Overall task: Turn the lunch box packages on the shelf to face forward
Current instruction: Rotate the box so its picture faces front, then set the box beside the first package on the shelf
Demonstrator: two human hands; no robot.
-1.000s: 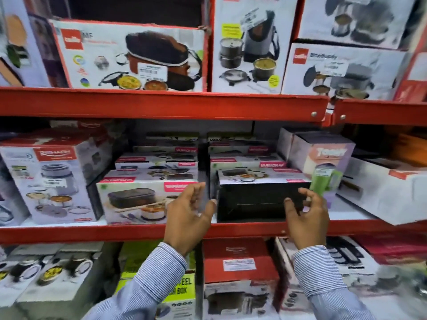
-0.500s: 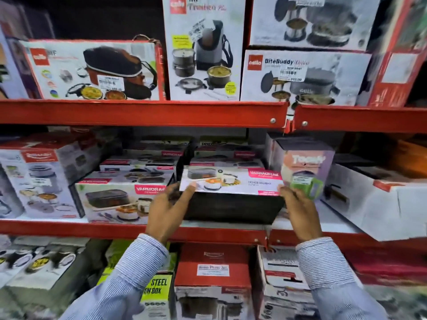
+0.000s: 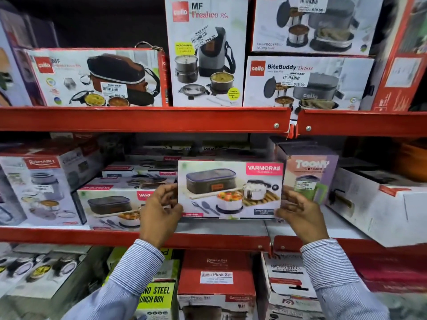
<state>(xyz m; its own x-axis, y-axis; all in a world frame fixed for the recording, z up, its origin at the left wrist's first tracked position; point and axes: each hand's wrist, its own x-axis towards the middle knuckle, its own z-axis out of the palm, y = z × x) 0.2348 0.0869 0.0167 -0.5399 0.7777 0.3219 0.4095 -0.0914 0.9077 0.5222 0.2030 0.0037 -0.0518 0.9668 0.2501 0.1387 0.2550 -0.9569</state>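
**A:** What did we have in our hands?

**B:** We held the Varmora lunch box package [image 3: 230, 189] by its two short ends. Our left hand [image 3: 159, 212] clasped the left edge, fingers curled over it, and our right hand [image 3: 300, 213] clasped the right edge the same way.

**A:** And where was it?

**B:** On the middle red shelf [image 3: 129, 236], near the front lip. Whether its bottom edge touched the shelf floor or hung just above it, we could not tell. Its printed front, with the grey case, the steel pots and the pink brand patch, faced us squarely and stood upright.

**A:** What sat beside it?

**B:** Just to the left was a second Varmora package [image 3: 111, 204], front toward us, partly behind our left hand, with more flat boxes stacked behind it. Further left stood a Rishabh box [image 3: 39, 190]. Just to the right, behind our right fingers, stood the purple Toony tumbler box [image 3: 309, 176], and beyond it a white carton [image 3: 379, 211] turned at an angle.

**A:** Above?

**B:** Cello boxes lined the upper shelf [image 3: 143, 118], among them the BiteBuddy Deluxe box [image 3: 307, 82].
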